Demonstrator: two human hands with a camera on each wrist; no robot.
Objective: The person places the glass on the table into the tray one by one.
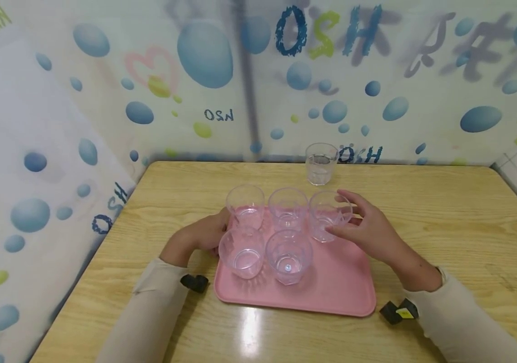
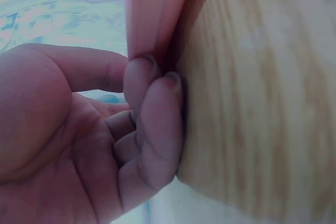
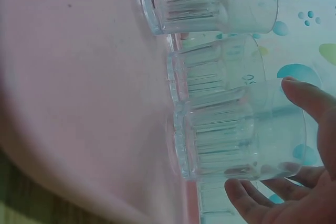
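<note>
A pink tray [image 1: 335, 287] lies on the wooden table with several clear plastic cups on it, upright in two rows. My left hand [image 1: 210, 232] holds the tray's left edge; in the left wrist view its curled fingers [image 2: 160, 124] reach under the rim. At the back row's right end, my right hand [image 1: 371, 229] holds a clear cup [image 3: 236, 135] between thumb and fingers, its base at the tray surface. Left of it stand a middle back cup [image 1: 288, 209] and a left back cup [image 1: 246, 209]. The front row has a left cup [image 1: 242, 252] and another cup [image 1: 289, 257].
One more clear cup [image 1: 321, 166] stands on the wooden table [image 1: 458, 227] behind the tray, near the back edge. A printed sheet [image 1: 276, 96] with blue and green drops hangs behind the table and along its left side.
</note>
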